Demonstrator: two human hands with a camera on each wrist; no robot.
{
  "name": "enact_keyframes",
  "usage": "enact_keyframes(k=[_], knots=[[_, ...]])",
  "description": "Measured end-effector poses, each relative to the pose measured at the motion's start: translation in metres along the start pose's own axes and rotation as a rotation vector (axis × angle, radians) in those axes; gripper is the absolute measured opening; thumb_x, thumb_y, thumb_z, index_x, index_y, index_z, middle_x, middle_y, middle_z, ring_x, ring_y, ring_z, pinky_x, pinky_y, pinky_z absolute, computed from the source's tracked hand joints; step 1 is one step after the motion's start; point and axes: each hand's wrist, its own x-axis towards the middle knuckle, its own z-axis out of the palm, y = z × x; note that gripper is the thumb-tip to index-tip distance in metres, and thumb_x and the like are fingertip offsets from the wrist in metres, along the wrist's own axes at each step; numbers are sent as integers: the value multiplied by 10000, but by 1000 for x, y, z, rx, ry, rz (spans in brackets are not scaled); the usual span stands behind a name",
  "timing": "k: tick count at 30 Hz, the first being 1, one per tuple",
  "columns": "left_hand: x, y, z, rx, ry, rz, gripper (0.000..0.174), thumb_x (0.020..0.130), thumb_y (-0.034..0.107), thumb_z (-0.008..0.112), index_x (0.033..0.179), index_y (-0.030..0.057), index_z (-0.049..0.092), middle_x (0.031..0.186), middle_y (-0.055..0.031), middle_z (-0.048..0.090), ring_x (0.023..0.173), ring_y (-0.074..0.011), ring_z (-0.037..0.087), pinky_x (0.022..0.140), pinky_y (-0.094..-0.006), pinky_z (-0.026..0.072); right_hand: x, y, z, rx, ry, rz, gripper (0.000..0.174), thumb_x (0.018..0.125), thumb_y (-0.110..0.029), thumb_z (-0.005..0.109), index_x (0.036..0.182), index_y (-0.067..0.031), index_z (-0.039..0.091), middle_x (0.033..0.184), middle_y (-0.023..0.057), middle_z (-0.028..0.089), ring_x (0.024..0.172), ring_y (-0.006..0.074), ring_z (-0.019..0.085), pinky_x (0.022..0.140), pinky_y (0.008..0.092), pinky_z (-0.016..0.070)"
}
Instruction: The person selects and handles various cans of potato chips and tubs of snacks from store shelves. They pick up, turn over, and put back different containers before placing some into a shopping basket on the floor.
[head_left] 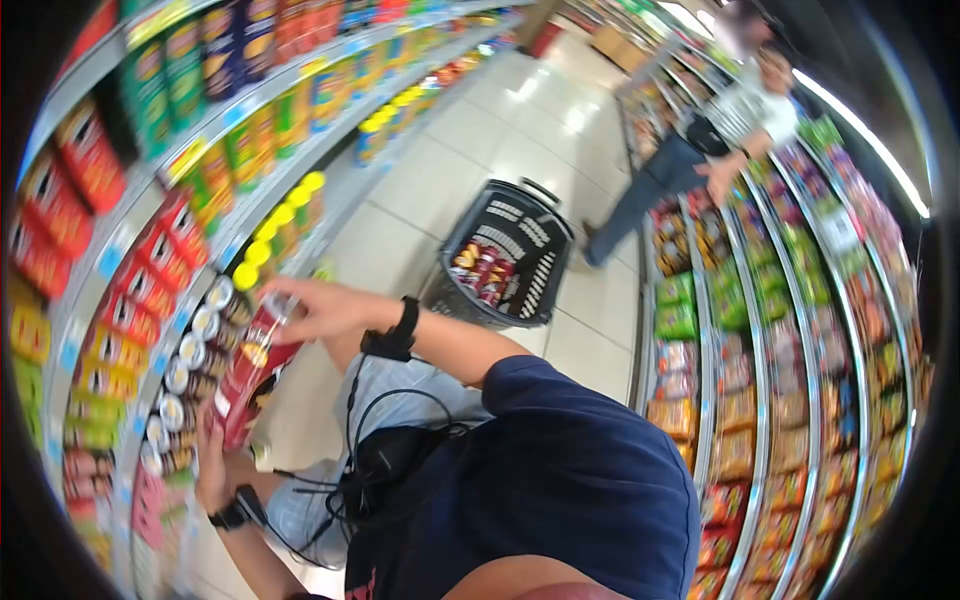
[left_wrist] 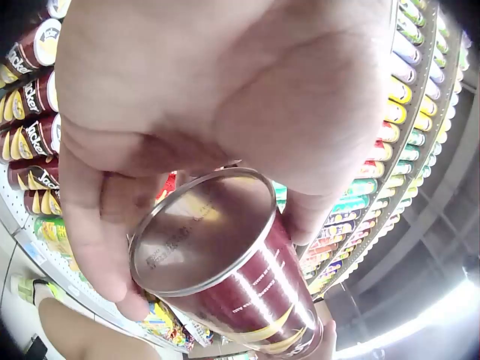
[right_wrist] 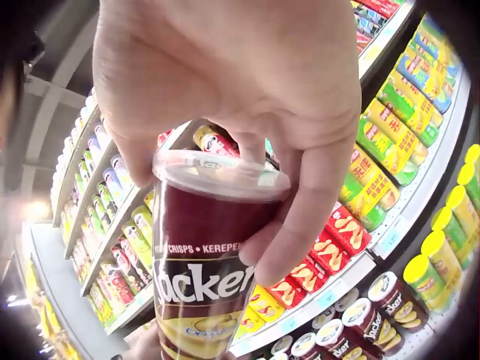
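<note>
A dark red Jacker crisps can [head_left: 245, 378] is held at a tilt between both hands in the head view. My right hand [head_left: 325, 308] grips its upper end; in the right wrist view that hand [right_wrist: 232, 82] has thumb and fingers around the clear lid [right_wrist: 217, 176] of the can [right_wrist: 202, 281]. My left hand [head_left: 212, 468] holds the lower end. In the left wrist view this hand [left_wrist: 217, 97] spans the metal base [left_wrist: 202, 232] of the can [left_wrist: 262, 296], fingers on one side and thumb on the other.
Shelves of can-shaped snacks [head_left: 190, 350] run close along the left. A dark basket [head_left: 510, 245] holding red packs stands on the tiled floor [head_left: 410, 165]. Beyond it, another person [head_left: 700, 140] stands by the right-hand shelves [head_left: 740, 400].
</note>
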Motion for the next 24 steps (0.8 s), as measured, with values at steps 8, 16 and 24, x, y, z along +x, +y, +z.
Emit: enact_keyframes(k=[8, 16, 24], knots=[[32, -17, 23, -13, -46, -127, 599, 997, 474, 438, 1419, 61, 342, 1166, -116, 602, 760, -203, 655, 611, -292, 553, -60, 25, -7, -148, 155, -128, 808, 769, -259, 796, 1399, -45, 338, 1209, 177, 579, 1063, 266, 600, 891, 370, 493], [30, -51, 9, -252, -127, -416, 554, 1018, 483, 354, 1368, 54, 384, 1047, -144, 649, 678, -258, 660, 612, -370, 574, -59, 47, -12, -347, 199, -148, 759, 702, -451, 784, 1284, -86, 462, 986, 163, 667, 880, 340, 654, 776, 372, 507], [27, -53, -2, -221, -150, -349, 636, 1000, 539, 353, 1415, 57, 350, 1269, -167, 582, 933, -285, 661, 753, -394, 559, -44, 22, -1, -477, 208, -55, 723, 649, -433, 818, 1196, -83, 500, 954, 154, 665, 846, 338, 648, 754, 391, 511]])
